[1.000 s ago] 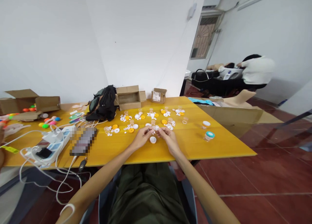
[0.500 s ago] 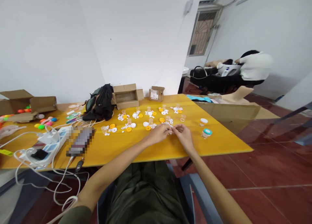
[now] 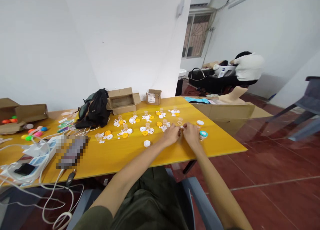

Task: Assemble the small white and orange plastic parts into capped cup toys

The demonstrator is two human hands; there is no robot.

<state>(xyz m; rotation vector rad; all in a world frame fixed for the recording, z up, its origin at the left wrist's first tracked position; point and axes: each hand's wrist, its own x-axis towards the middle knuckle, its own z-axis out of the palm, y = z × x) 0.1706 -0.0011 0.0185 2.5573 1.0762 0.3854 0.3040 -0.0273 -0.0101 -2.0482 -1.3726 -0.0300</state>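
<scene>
Left hand [image 3: 172,134] and right hand [image 3: 190,133], backs upward, fingers curled inward over table [image 3: 222,143], small white piece [image 3: 182,127] between them, grip too obscured to tell, teal-lidded jar [image 3: 203,134] beside right hand.

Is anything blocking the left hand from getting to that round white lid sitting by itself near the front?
Nothing visible stands between the left hand and the round white lid. The nearest yellow disc lies behind the lid, out of that path.
</scene>
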